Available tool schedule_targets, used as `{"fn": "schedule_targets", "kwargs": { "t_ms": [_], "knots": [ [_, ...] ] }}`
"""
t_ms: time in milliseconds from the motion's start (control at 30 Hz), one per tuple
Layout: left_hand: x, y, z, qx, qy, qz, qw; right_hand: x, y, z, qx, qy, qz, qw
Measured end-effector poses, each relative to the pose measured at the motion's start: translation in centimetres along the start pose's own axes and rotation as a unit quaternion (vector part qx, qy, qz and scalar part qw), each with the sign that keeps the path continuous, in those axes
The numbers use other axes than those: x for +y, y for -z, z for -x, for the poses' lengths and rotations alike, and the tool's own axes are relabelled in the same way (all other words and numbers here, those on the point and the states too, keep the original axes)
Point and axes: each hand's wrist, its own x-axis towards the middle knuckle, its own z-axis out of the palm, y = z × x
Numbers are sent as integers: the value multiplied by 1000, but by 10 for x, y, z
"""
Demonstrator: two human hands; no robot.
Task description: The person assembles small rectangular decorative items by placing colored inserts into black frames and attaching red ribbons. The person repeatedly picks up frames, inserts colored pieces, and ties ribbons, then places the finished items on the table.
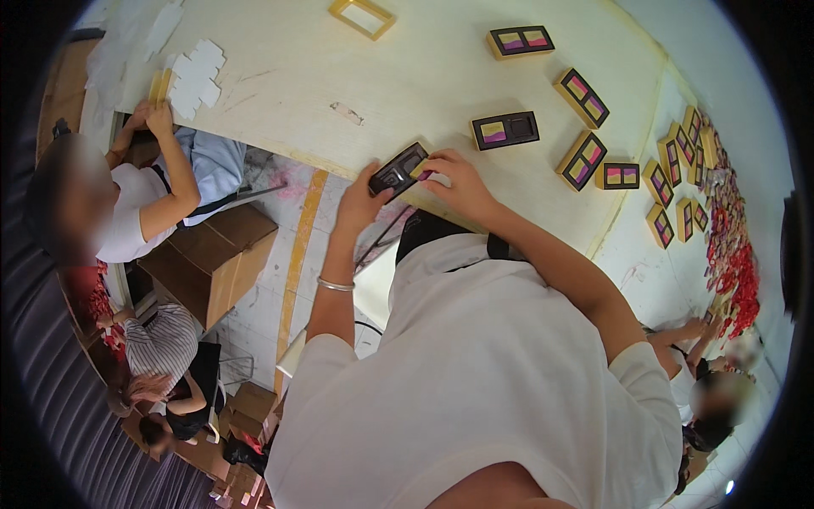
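Observation:
My left hand (359, 204) grips a dark two-compartment tray box (397, 170) at the table's near edge, tilted toward its upper right. Both hollows look bare where they show. At the box's right end, my right hand (460, 185) pinches a small yellow and purple piece (419, 170) between thumb and fingers. The fingers partly cover this piece, so I cannot tell whether it touches the hollow. Just beyond lies a gold-sided box (506, 131) whose left compartment holds a yellow and purple piece; its right compartment is bare.
Filled two-piece boxes (582, 160) are scattered to the right, with a heap of red and yellow pieces (733, 263) farther right. A gold frame (363, 18) lies at the far side. On the left, a co-worker (136, 204) handles yellow strips by white card sheets (197, 79).

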Motion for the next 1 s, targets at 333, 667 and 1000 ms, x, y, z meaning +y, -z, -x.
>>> {"fn": "schedule_targets", "kwargs": {
  "t_ms": [333,667,1000],
  "knots": [
    [38,-81,6,-138,-61,67,986,29,29,57,-51,95,163,981],
    [87,-130,-30,-304,-35,87,948,58,63,98,125,23,270,954],
    [123,-97,-20,-238,-43,237,941,39,84,92,210,-62,82,972]
  ]
}}
